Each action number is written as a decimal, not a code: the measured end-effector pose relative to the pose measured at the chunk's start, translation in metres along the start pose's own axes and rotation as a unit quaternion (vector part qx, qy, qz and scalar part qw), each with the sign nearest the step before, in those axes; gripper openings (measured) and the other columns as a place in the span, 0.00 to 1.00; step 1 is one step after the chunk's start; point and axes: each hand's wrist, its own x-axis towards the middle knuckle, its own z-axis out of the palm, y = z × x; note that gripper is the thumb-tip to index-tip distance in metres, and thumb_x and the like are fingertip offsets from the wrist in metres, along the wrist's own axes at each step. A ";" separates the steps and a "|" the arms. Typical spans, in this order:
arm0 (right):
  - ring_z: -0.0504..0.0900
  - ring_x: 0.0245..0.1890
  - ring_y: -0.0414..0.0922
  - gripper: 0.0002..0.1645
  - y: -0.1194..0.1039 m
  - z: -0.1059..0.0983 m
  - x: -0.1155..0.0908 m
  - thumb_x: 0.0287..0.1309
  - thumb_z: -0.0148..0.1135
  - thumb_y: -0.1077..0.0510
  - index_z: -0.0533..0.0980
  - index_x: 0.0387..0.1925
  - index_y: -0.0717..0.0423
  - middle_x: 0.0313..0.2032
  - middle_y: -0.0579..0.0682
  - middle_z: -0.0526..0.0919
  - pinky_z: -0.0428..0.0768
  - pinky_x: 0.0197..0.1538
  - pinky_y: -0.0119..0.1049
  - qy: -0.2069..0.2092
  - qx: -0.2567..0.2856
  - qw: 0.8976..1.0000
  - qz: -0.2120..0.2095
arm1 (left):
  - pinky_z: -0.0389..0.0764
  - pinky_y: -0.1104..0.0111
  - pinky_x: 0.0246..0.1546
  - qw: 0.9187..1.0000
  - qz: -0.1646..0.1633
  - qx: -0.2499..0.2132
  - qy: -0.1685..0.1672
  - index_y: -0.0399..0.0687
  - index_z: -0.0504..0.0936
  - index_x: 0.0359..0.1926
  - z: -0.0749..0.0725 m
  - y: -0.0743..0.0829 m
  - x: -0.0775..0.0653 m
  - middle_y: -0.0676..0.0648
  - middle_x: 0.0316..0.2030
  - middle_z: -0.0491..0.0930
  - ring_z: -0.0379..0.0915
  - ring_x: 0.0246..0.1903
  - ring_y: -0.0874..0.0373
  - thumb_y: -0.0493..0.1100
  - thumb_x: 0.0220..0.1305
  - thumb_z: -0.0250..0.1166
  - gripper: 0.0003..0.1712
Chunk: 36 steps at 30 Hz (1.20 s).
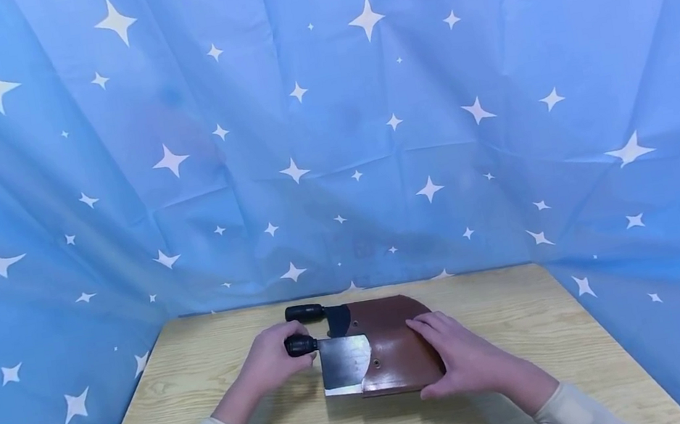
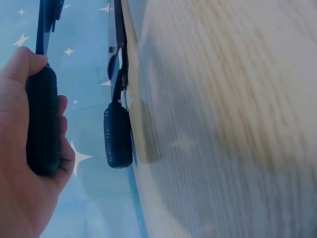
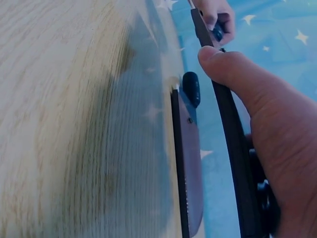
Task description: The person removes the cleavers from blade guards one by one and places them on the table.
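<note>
Steel cleaver (image 1: 344, 364), partly in sheath (image 1: 403, 369), long axis crosswise, handle (image 1: 300, 344) pointing left

A pale wooden surface (image 1: 527, 316) is stretching across the lower part of the head view, its fine grain running side to side and its finish gleaming. Toward its far edge a sheathed cleaver (image 1: 368, 312) is lying, its black handle (image 1: 305, 313) pointing left and a dark strip of blade (image 1: 338, 320) showing between handle and brown sheath (image 1: 390, 307). Shadows are falling across the wood, which is faintly mirroring star shapes in both wrist views.
</note>
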 end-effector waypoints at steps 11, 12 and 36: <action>0.68 0.77 0.58 0.76 -0.001 -0.003 0.000 0.43 0.88 0.29 0.63 0.85 0.58 0.78 0.58 0.69 0.72 0.76 0.60 -0.018 0.008 1.000 0.011 | 0.84 0.58 0.46 0.998 0.041 0.053 0.010 0.64 0.86 0.45 -0.001 -0.005 0.001 0.63 0.40 0.84 0.80 0.39 0.62 0.48 0.56 0.84 0.18; 0.68 0.78 0.58 0.76 -0.001 -0.003 -0.001 0.43 0.88 0.29 0.63 0.85 0.58 0.78 0.58 0.69 0.72 0.76 0.60 -0.019 0.009 1.000 0.012 | 0.84 0.57 0.46 0.997 0.045 0.060 0.013 0.64 0.87 0.45 -0.001 -0.005 0.001 0.62 0.40 0.85 0.81 0.39 0.62 0.48 0.56 0.84 0.18; 0.71 0.75 0.55 0.75 -0.003 -0.006 -0.001 0.43 0.88 0.28 0.65 0.84 0.58 0.77 0.53 0.71 0.75 0.73 0.59 -0.001 -0.004 1.000 0.001 | 0.84 0.59 0.46 0.998 0.048 0.027 0.013 0.63 0.86 0.44 -0.003 -0.003 -0.001 0.62 0.40 0.85 0.81 0.40 0.62 0.45 0.56 0.85 0.18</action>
